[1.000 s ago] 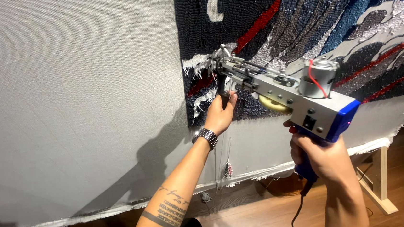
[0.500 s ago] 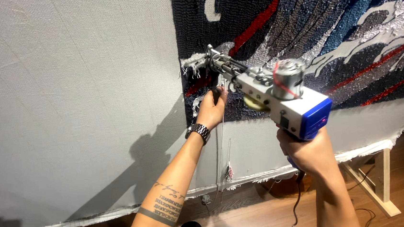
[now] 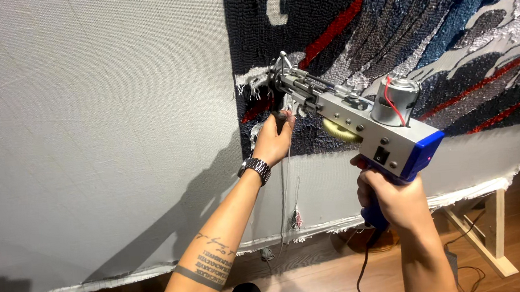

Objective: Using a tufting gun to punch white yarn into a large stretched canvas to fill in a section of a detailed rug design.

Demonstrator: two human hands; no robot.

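The tufting gun [image 3: 357,123], grey metal with a blue back end and a small motor on top, points up and to the left, its needle tip pressed against the stretched cloth [image 3: 99,146] at the lower left corner of the tufted patch [image 3: 400,36]. The right hand [image 3: 394,200] has its fingers wrapped around the blue rear handle, and a cord hangs down from it toward the wooden floor [image 3: 513,225]. The left hand [image 3: 274,140], with a watch at the wrist, is closed on the dark front handle just under the tip. Thin yarn hangs from the gun between the two hands.

Judging by how things lie, the upper right of the cloth is already filled with dark, blue, grey and red pile. The grey expanse to the left and the strip beneath the patch are bare, so much of the cloth looks untufted. A wooden frame leg [image 3: 486,236] stands at the lower right.
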